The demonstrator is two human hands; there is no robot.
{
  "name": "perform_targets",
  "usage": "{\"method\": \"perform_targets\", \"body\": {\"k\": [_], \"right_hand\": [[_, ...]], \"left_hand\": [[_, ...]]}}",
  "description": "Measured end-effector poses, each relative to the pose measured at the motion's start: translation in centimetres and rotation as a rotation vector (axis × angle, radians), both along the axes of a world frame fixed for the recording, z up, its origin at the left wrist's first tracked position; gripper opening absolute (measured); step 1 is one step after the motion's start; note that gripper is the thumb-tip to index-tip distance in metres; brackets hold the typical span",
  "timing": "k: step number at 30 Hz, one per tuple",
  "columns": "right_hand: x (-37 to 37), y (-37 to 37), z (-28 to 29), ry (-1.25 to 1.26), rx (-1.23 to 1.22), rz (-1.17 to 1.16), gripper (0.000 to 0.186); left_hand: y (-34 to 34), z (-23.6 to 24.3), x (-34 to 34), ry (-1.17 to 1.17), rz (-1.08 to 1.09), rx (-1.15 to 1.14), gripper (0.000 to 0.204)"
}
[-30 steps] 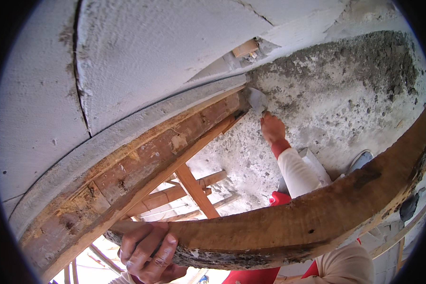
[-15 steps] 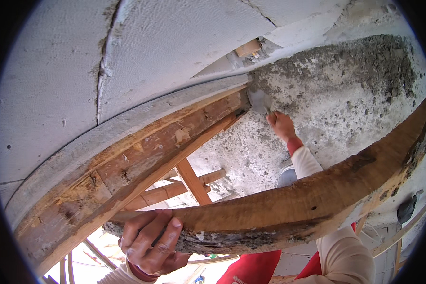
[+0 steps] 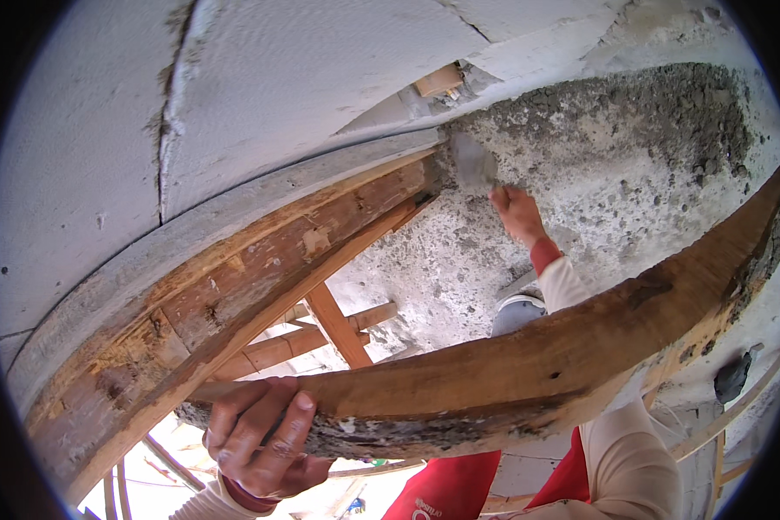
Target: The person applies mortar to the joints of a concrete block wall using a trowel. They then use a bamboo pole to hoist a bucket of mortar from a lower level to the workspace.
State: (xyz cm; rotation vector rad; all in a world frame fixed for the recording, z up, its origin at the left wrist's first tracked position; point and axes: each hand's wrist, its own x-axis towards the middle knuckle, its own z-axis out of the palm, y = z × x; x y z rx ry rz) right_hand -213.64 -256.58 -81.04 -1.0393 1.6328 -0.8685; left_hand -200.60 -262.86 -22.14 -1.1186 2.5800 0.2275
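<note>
My left hand (image 3: 260, 433) grips a curved wooden beam (image 3: 529, 360), its bark-like underside crusted dark, which sweeps across the lower view to the upper right. My right arm passes behind the beam. My right hand (image 3: 516, 212) is closed on the handle of a flat scraper (image 3: 472, 156), whose motion-blurred blade is on or close to the speckled mortar surface (image 3: 598, 199), beside the end of a curved timber form (image 3: 303, 243) with a grey strip (image 3: 225, 195) along its upper side.
White cracked panels (image 3: 78, 156) fill the upper left, with a small recess holding a wood piece (image 3: 439, 82) near the top. Crossed timber braces (image 3: 334, 325) show below the form. A rounded pale object (image 3: 518, 316) sits behind the beam. A dark lump (image 3: 735, 377) is at right.
My right hand and scraper have moved slightly right from the form's end, and the blade is now blurred. The beam and my left hand sit higher and further left in view.
</note>
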Motion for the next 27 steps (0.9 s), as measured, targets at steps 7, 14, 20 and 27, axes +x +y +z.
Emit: {"method": "perform_targets", "body": {"k": [7, 14, 20, 27], "right_hand": [[-4.4, 1.2, 6.5, -0.607, 0.506, -0.369, 0.04], [7.0, 7.9, 9.5, -0.763, 0.761, -0.096, 0.037], [14.5, 7.2, 3.8, -0.641, 0.643, -0.088, 0.056], [11.8, 6.9, 5.6, -0.498, 0.602, 0.098, 0.065]], "left_hand": [[0.9, 0.3, 0.5, -0.024, 0.05, -0.016, 0.044], [1.0, 0.1, 0.8, -0.02, 0.04, 0.005, 0.05], [-0.2, 0.1, -0.2, -0.041, -0.023, 0.06, 0.063], [0.8, 0.6, 0.2, -0.064, 0.033, 0.003, 0.05]]}}
